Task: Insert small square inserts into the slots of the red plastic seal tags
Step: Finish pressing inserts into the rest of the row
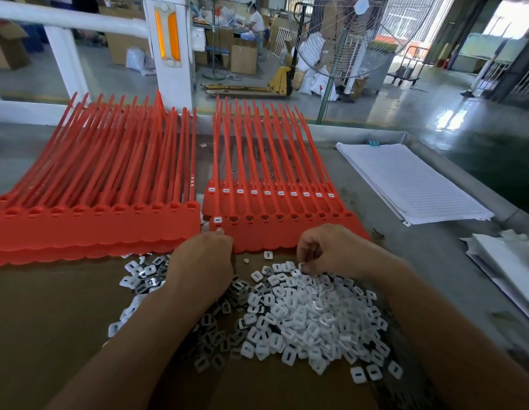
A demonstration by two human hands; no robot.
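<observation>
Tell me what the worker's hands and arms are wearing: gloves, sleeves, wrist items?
Nothing visible. The left hand and right hand are ungloved, no rings showing. Neither wrist carries a watch or band. The left forearm and right forearm are uncovered to the frame's edge; no sleeve in view.

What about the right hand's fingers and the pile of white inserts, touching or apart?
Touching. In the head view the fingers of the right hand dip into the far edge of the pile of white inserts, no gap.

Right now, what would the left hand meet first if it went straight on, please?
The left hand would likely meet the front-row red tags, near the leftmost fitted insert; depth is unclear.
</observation>
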